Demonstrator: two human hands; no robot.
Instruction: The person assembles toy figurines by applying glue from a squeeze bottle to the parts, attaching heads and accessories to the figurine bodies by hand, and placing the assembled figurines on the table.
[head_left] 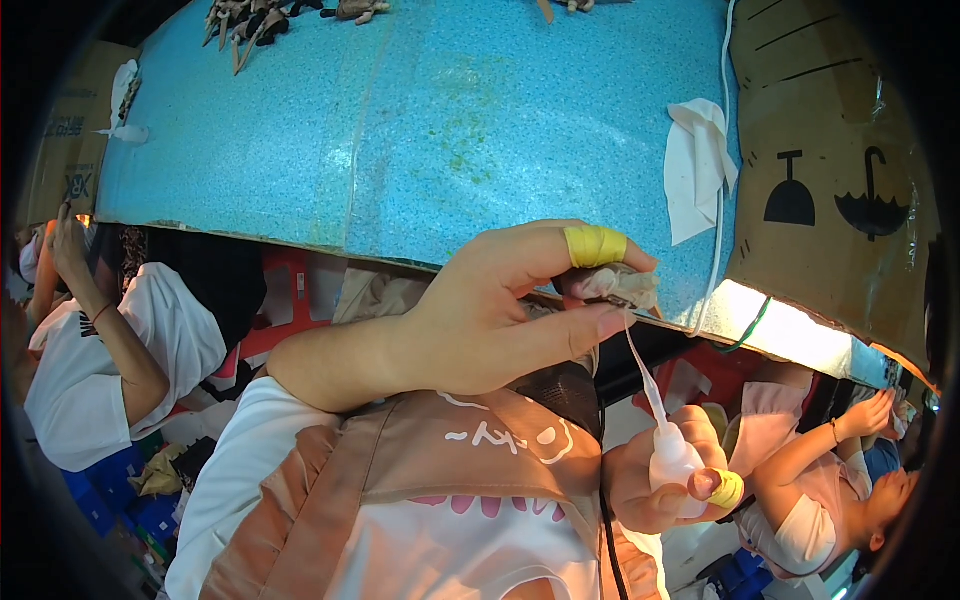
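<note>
My left hand (490, 310), with yellow tape wrapped round one finger, reaches across my front at the table's near edge. Between its thumb and fingers it pinches a small beige and brown piece (620, 287), whose kind I cannot make out. Lower and to the right, my right hand (640, 490) is closed round a small white squeeze bottle (675, 458), with yellow tape on one digit. The bottle's long thin nozzle (645, 375) points up, its tip close to my left thumb and the beige piece. Whether the tip touches them, I cannot tell.
A blue speckled tabletop (400, 130) spreads ahead, with a pile of small brown and black pieces (255, 20) at its far edge. White cloth (695, 165) and a white cord lie beside a cardboard box (830, 130) on the right. People sit on both sides.
</note>
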